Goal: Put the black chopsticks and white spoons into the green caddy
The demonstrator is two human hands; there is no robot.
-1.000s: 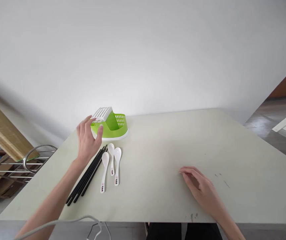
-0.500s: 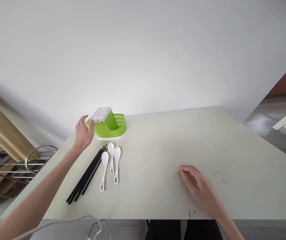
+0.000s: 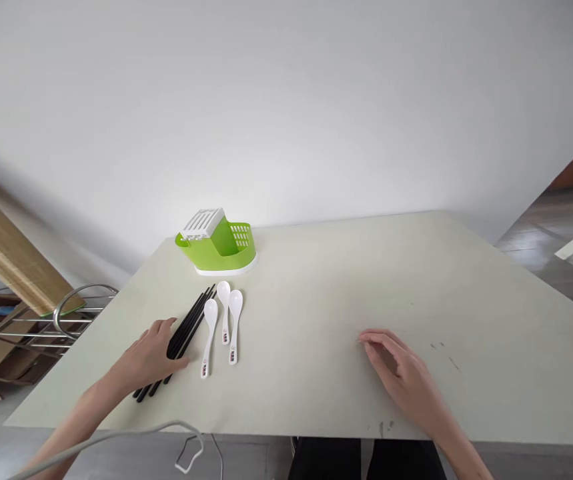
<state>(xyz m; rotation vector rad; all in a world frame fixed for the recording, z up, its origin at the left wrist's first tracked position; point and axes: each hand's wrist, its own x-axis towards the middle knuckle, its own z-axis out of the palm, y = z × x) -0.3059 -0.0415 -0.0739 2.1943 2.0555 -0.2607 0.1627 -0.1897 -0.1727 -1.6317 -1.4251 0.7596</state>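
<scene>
At nine o'clock from the white spoons (image 3: 235,305), the left hand (image 3: 147,358) straddles, unclosed, black chopsticks (image 3: 189,325), probably light, stiff, slippery, best gripped mid-bundle; the right hand (image 3: 403,378) curls loosely, empty.

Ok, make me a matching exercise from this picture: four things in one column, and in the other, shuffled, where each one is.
Things
1. Black chopsticks
2. White spoons
3. Green holder
4. Right hand

Places
A. Closest to the wall of the four
B. Farthest right of the four
C. Partly covered by the left hand
D. Between item 1 and item 4

Right pairs
1-C
2-D
3-A
4-B
</scene>
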